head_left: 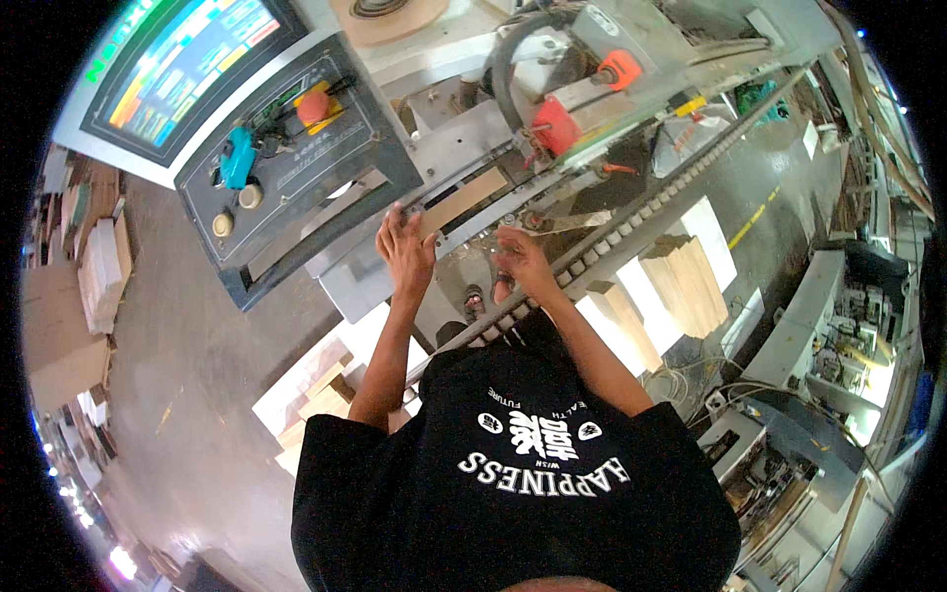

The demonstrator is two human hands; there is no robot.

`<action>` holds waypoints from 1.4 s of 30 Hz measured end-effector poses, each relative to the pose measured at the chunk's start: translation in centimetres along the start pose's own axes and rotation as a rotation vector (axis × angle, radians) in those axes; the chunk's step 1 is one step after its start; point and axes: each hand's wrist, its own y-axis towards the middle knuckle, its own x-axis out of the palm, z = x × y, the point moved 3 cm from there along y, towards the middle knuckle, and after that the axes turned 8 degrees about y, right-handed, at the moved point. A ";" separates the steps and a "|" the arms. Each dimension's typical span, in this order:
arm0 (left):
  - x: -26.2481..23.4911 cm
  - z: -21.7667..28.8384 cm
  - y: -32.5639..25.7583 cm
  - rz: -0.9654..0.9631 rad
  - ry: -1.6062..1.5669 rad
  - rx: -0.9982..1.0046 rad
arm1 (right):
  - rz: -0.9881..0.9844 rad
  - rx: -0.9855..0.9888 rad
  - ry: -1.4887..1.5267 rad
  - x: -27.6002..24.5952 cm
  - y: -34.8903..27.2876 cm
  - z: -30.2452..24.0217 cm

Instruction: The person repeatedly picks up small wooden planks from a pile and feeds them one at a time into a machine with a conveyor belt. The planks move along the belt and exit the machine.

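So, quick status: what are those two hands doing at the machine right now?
Left hand flat on a thin wooden strip in the machine's feed slot. Right hand beside it, on the roller track. Nothing blocking the strip.

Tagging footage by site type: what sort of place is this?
Likely a woodworking factory floor. A grey machine control panel with a red round button and a colour screen, a roller conveyor rail, and stacks of pale cut wooden boards beside it.

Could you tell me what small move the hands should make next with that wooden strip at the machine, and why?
Probably slide the wooden strip a little further along the machine's metal guide. The left hand rests on its near end and the right hand sits beside it at the roller track, so the piece looks only partly fed.
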 end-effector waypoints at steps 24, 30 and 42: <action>0.0 -4.9 1.1 -0.369 0.054 -0.015 | 0.005 0.164 0.510 7.0 9.4 -1.4; 2.5 -2.9 2.1 -0.415 -0.016 -0.022 | 0.012 0.078 0.474 4.0 10.6 -1.3; 4.0 6.1 7.4 -0.125 0.020 0.198 | 0.209 0.052 0.695 -2.6 13.4 -0.2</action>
